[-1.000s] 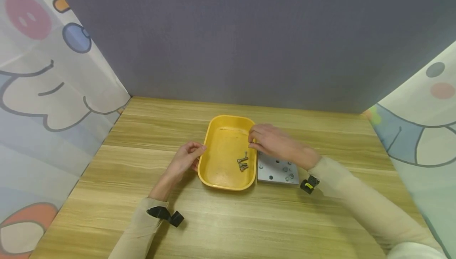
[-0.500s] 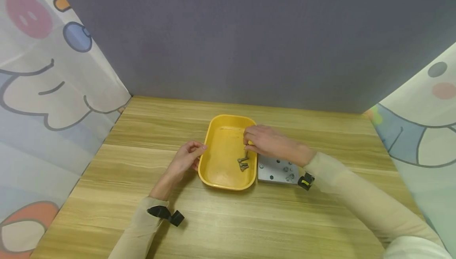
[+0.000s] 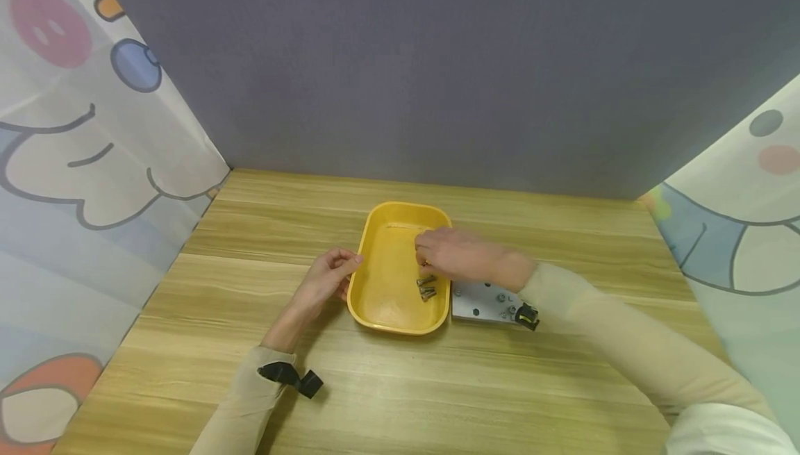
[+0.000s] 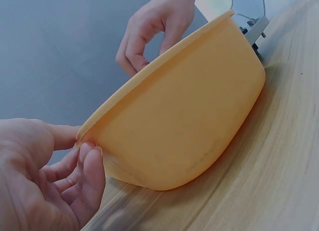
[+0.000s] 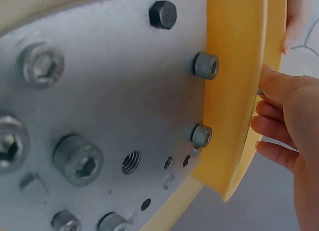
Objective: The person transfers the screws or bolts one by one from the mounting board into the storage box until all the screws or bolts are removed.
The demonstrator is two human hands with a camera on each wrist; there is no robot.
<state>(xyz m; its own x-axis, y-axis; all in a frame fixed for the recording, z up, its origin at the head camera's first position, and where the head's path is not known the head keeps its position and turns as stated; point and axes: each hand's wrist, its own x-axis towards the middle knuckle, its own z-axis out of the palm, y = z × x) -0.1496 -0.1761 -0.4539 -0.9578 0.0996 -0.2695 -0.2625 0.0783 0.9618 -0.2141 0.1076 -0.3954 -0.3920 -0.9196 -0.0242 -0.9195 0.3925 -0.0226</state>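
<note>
A yellow plastic tray (image 3: 390,302) stands on the wooden table, with several metal socket-head screws (image 3: 428,294) lying in its right half. My left hand (image 3: 326,274) pinches the left rim between thumb and fingers; the left wrist view shows this grip from outside the wall. My right hand (image 3: 459,255) reaches over the right rim, fingers curled down inside the tray just above the screws. In the right wrist view, a small grey end of a screw (image 5: 260,91) peeks out at the thumb tip; the fingers hide the rest of it.
Against the tray's right side lies a grey metal plate (image 3: 469,305) with holes and several socket-head screws (image 5: 79,160) set in it. My right forearm covers part of the plate. A grey panel (image 3: 400,80) closes off the table's back edge.
My right hand has moved left and a little nearer to me, from the tray's right rim to inside it over the screws. My left hand and the tray have stayed put.
</note>
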